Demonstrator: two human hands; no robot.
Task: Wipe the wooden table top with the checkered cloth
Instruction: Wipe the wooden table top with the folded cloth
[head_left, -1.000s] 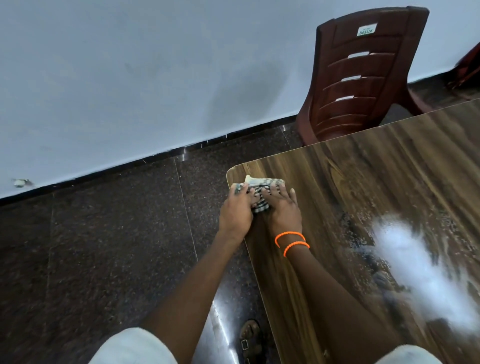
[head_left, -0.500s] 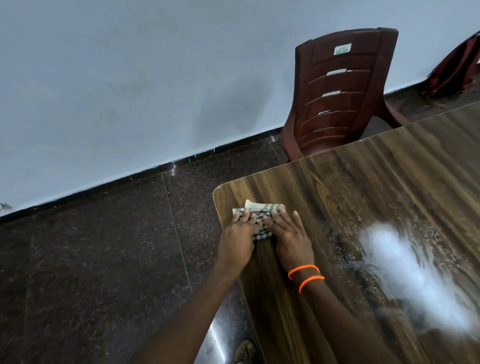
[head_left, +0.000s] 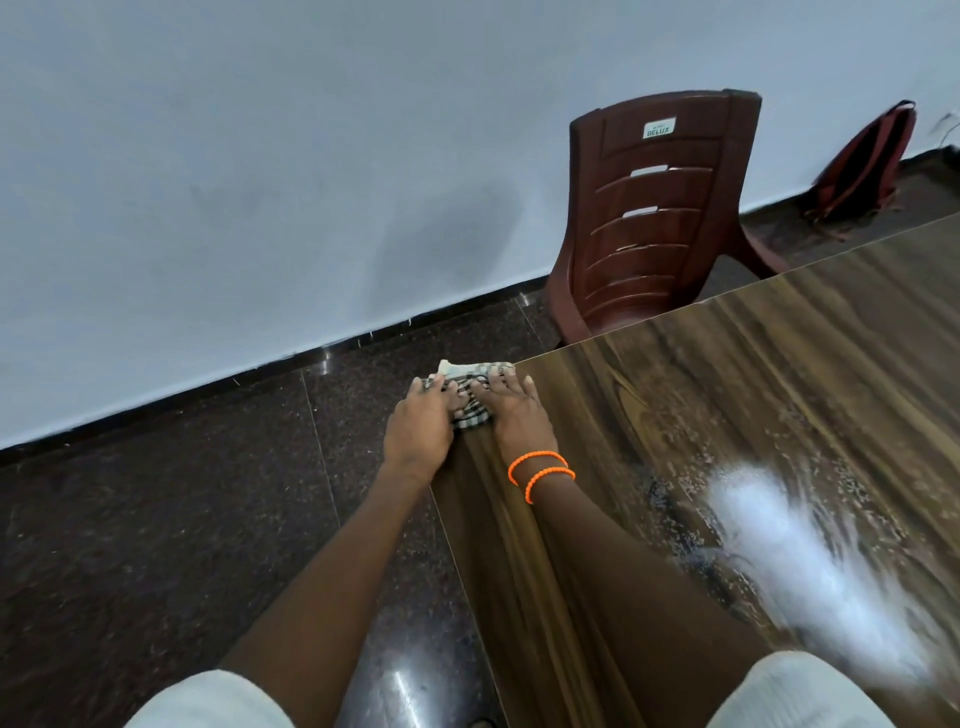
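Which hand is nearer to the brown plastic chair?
Right. The right hand, with the orange bands, presses the checkered cloth on the side towards the chair; the left hand lies beside it, farther from the chair.

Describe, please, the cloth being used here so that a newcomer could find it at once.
Start at the wooden table and follow it to its far left corner, near the maroon chair. There the left hand and right hand press on the checkered cloth, the only patterned fabric there.

Dim, soft indoor light; white glare patch on glossy table top (head_left: 779, 395); wide-angle bending, slight blur.
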